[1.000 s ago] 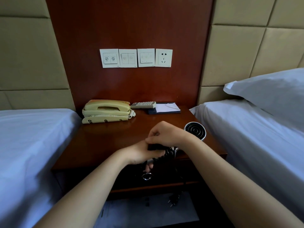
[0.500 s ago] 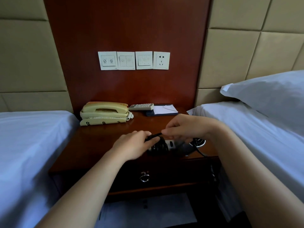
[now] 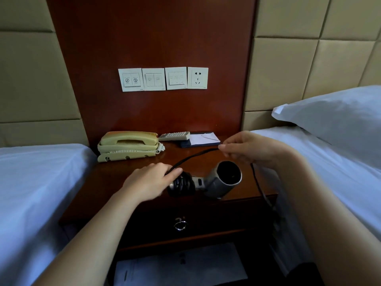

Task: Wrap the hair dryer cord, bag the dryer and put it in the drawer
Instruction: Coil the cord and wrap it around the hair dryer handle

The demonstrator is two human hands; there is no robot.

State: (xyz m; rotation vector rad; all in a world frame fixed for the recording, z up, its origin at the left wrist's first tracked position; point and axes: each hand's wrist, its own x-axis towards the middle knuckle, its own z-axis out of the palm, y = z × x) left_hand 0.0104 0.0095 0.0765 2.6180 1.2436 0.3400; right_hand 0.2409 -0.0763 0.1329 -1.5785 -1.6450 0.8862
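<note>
A silver hair dryer [image 3: 221, 179] lies on the wooden nightstand [image 3: 115, 182], its nozzle facing me, with black cord coiled around its handle [image 3: 181, 183]. My left hand [image 3: 150, 180] rests on the handle end, fingers lying over the coils. A stretch of black cord [image 3: 193, 155] runs taut up to my right hand [image 3: 247, 147], which pinches it above the dryer. The rest of the cord hangs down past the nightstand's right front corner. The drawer [image 3: 206, 219] below, with a ring pull [image 3: 180, 225], is closed. No bag is in view.
A cream telephone [image 3: 127, 144], a remote control [image 3: 174, 136] and a notepad [image 3: 201, 139] sit at the back of the nightstand. Wall switches and a socket [image 3: 197, 77] are above. Beds flank both sides, with a pillow [image 3: 338, 118] on the right one. Paper lies on the lower shelf [image 3: 181, 263].
My right hand has moved up and to the right, drawing the cord out taut. The dryer now lies with its nozzle in full view. My left hand stays on the handle.
</note>
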